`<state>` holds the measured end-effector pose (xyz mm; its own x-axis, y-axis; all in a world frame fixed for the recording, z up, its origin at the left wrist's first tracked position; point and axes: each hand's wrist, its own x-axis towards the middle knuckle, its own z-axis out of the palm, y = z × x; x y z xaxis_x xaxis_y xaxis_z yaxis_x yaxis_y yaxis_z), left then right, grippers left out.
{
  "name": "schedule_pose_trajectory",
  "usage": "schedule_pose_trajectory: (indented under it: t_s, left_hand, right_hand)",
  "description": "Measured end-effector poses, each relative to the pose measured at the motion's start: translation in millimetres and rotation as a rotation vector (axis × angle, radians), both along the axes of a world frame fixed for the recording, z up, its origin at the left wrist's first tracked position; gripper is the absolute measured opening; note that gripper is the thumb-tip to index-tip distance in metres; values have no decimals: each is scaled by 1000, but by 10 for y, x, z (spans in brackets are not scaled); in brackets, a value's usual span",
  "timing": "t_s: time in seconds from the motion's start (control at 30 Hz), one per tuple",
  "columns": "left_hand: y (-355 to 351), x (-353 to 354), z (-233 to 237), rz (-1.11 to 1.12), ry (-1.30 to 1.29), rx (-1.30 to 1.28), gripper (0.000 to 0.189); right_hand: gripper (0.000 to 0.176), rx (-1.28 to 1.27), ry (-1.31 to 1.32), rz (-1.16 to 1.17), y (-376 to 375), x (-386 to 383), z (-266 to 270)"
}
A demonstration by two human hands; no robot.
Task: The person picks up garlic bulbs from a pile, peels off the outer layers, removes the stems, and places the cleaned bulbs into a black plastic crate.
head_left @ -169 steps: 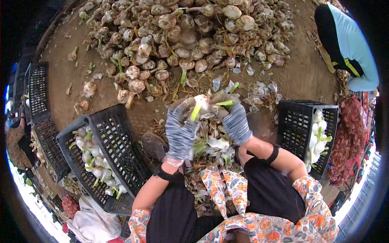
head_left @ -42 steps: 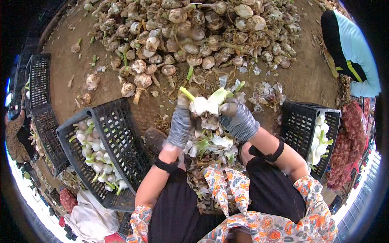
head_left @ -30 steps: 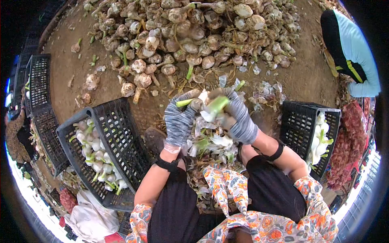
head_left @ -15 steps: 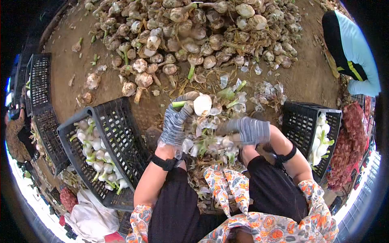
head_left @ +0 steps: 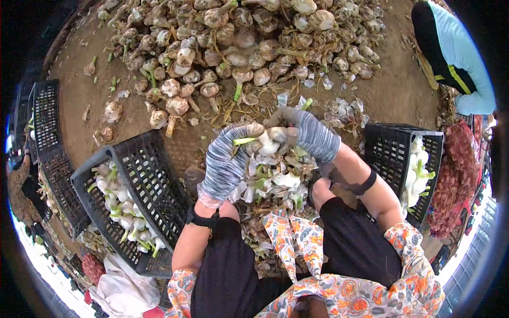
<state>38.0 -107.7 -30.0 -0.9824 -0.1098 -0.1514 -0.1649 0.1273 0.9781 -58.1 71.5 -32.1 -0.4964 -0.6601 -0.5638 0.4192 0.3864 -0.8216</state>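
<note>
A white garlic bulb (head_left: pixel 269 144) with a short green stem is between my two gloved hands. My left hand (head_left: pixel 230 151), in a grey striped knit glove, is closed round its stem side. From the other side my right hand (head_left: pixel 310 132), in a matching glove, presses its fingers on the bulb. Whether the right fingers also pinch a bit of skin is hard to see. Beneath the hands lies a heap of peeled garlic skins (head_left: pixel 283 183) and leaf scraps, between my knees.
A large pile of dirty garlic bulbs (head_left: pixel 244 40) lies ahead on the ground. Black crates with cleaned garlic stand at my left (head_left: pixel 154 169) and right (head_left: pixel 389 153). Red mesh sacks (head_left: pixel 453 180) are at far right. A bent-over person (head_left: pixel 458 53) is at upper right.
My right hand has come up and inward from the scraps to the garlic bulb. My left hand keeps the bulb. The whole view has shifted slightly.
</note>
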Motion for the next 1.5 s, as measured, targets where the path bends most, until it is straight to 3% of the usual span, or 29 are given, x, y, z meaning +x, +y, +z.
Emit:
schedule_pose_trajectory:
  t_s: [0.13,0.17,0.2,0.27,0.3,0.33,0.4,0.43,0.47,0.53,0.6,0.67,0.8,0.83,0.87,0.93,0.97,1.0,1.03,1.07,1.17,1.23,1.27,1.33,1.37,1.47,1.5]
  left_hand:
    - [78,-1,45,39,24,-114,19]
    - [64,9,-2,32,9,-150,19]
    - [56,10,-29,25,-6,-187,19]
    - [65,-8,-20,6,29,-244,19]
    - [71,-9,-15,-15,64,-301,19]
    - [75,-3,-15,-19,61,-301,19]
    - [75,5,-16,-12,64,-236,20]
    - [72,3,-14,-12,64,-236,20]
    - [72,4,-11,4,33,-180,20]
    - [79,2,-16,21,1,-121,20]
    - [77,-7,-17,1,44,-207,21]
    - [93,-11,8,-2,60,-277,20]
    - [69,-12,45,-92,229,-436,18]
    - [61,-10,41,-91,195,-328,15]
    - [53,1,38,-94,196,-328,15]
    - [35,29,40,0,-22,216,14]
    - [16,46,40,63,-215,415,21]
    - [13,44,-25,65,-212,415,21]
    - [16,42,-127,138,-199,530,25]
    - [14,43,-204,214,-186,646,29]
    - [-16,74,-319,211,-284,756,39]
    - [-31,80,-372,150,-388,856,43]
    - [-28,84,-389,150,-386,856,43]
    - [-15,58,-340,110,-481,1128,42]
    - [32,41,-283,188,-482,1203,39]
    - [26,160,-567,297,-567,1368,34]
    - [-5,170,-580,429,-665,1519,27]
  right_hand:
    - [31,-76,115,-37,148,38,-96]
    - [34,-64,-56,-102,139,58,-69]
    - [34,-64,-56,-101,78,58,49]
    - [36,290,240,145,-38,61,291]
    - [39,196,480,108,11,170,33]
    - [39,196,477,105,50,160,2]
    - [38,-45,126,67,157,59,-62]
    - [35,-102,293,83,207,35,-160]
    - [35,-101,292,82,266,44,-189]
    - [32,11,228,74,292,42,-109]
    - [33,0,336,-7,249,124,-110]
    - [34,225,329,-50,114,205,180]
    - [24,11,780,20,88,277,106]
    - [21,37,648,-59,85,237,165]
    - [20,71,696,-141,114,196,42]
    - [17,45,560,-169,248,139,-266]
    - [17,4,583,-38,325,205,-344]
    - [17,-37,603,95,383,288,-365]
    - [18,-235,500,274,388,305,-266]
    - [24,-298,202,376,430,303,-123]
    - [26,-234,358,217,275,199,251]
    - [33,-53,641,-117,147,146,318]
    - [33,-53,642,-117,119,115,294]
    - [32,-99,821,205,87,81,156]
    - [27,-143,994,116,132,145,-79]
    - [23,8,843,131,200,371,-18]
    - [19,-18,766,174,205,433,29]
